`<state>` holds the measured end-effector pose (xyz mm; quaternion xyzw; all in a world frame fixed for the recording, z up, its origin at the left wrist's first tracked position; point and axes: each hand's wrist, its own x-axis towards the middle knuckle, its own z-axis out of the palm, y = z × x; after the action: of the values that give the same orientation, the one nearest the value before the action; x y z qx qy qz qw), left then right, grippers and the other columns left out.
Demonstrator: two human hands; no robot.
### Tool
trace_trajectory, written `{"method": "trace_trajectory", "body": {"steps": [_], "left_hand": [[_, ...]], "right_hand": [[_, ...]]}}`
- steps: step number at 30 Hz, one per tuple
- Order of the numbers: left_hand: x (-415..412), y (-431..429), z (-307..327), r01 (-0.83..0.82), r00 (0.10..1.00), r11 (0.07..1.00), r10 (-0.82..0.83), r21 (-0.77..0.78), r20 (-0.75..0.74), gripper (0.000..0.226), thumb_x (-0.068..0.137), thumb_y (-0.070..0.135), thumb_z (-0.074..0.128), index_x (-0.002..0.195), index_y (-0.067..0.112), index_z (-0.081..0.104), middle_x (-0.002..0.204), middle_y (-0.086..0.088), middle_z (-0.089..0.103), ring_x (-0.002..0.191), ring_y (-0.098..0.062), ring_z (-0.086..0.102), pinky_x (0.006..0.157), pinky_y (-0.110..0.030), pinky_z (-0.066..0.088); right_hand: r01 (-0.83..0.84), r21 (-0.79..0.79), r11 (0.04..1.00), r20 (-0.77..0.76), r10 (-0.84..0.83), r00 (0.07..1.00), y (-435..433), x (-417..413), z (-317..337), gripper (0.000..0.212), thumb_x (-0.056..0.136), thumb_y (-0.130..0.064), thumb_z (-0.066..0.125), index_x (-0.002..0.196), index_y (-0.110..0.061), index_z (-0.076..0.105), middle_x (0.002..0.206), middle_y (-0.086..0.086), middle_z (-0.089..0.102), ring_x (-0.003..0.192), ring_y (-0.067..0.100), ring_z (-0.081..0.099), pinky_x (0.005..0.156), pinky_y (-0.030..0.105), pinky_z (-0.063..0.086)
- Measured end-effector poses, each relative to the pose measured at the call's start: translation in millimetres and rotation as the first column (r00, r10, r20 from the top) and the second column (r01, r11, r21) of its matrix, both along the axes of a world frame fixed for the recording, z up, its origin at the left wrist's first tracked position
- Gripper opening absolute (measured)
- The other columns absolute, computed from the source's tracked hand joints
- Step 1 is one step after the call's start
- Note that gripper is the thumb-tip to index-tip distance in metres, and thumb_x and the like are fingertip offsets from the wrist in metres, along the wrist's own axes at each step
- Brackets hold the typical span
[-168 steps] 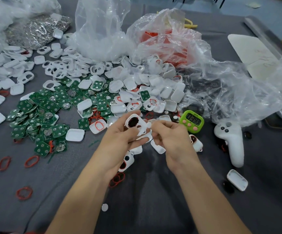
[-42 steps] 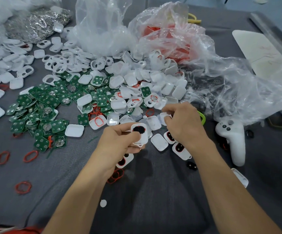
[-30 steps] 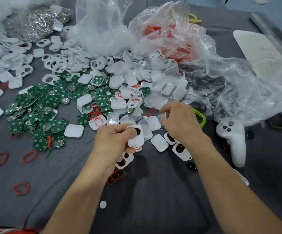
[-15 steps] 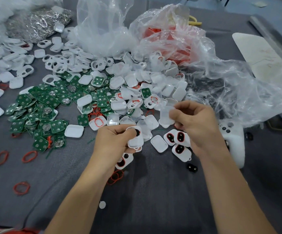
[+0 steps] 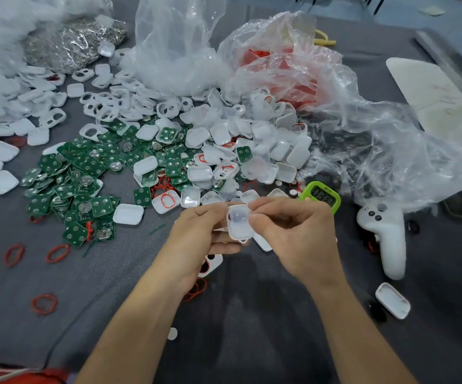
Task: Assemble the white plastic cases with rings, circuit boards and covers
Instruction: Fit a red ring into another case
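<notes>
Both hands meet at the table's middle over one white plastic case [image 5: 238,224]. My left hand [image 5: 199,239] grips the case from the left. My right hand [image 5: 293,234] pinches a white cover onto its top; where cover and case meet is hidden by my fingers. Behind them lies a heap of white case halves and covers [image 5: 240,142]. Green circuit boards [image 5: 85,173] are piled to the left. Loose red rings [image 5: 58,252] lie on the grey cloth at the left.
A green timer [image 5: 321,196] stands just behind my right hand. A white controller [image 5: 387,236] and a single white case [image 5: 391,300] lie to the right. Crumpled clear plastic bags [image 5: 335,106] fill the back, with a silvery heap [image 5: 72,42] at the far left.
My right hand picked a white cover out of the heap and brought it left onto the case in my left hand. The timer, hidden before, shows again.
</notes>
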<state>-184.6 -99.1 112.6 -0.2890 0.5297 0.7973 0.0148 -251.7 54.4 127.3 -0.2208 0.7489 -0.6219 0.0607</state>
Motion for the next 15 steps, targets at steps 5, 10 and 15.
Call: {"method": "trace_trajectory", "body": {"steps": [5,10,15], "left_hand": [[0,-1,-2,0.031,0.999,0.999,-0.031,0.012,-0.032,0.036,0.108,0.022,0.047,0.103,0.020,0.082,0.096,-0.014,0.079,0.080,-0.024,0.078,0.062,-0.029,0.061],[0,2,-4,0.043,0.997,0.999,-0.042,0.023,-0.060,0.033,0.107,0.021,0.050,0.102,0.022,0.083,0.097,-0.014,0.079,0.075,-0.019,0.077,0.063,-0.028,0.061],[1,1,-5,0.057,0.993,0.998,-0.054,0.029,-0.103,0.031,0.107,0.018,0.050,0.109,0.019,0.081,0.103,-0.014,0.078,0.080,-0.019,0.076,0.065,-0.030,0.062]], "right_hand": [[0.014,0.092,0.996,-0.112,-0.004,0.994,-4,2,-7,0.024,0.076,0.009,0.080,0.081,-0.015,0.083,0.088,-0.010,0.079,0.087,0.007,0.075,0.076,0.016,0.056],[0.087,0.093,0.992,-0.130,-0.075,0.989,-10,6,-6,0.026,0.077,0.006,0.082,0.078,-0.019,0.082,0.086,-0.015,0.078,0.083,0.007,0.075,0.073,0.017,0.056],[0.157,0.074,0.985,-0.102,-0.149,0.984,-15,8,-4,0.040,0.077,0.005,0.082,0.075,-0.035,0.076,0.085,-0.023,0.076,0.080,0.004,0.074,0.073,0.016,0.056]]}}
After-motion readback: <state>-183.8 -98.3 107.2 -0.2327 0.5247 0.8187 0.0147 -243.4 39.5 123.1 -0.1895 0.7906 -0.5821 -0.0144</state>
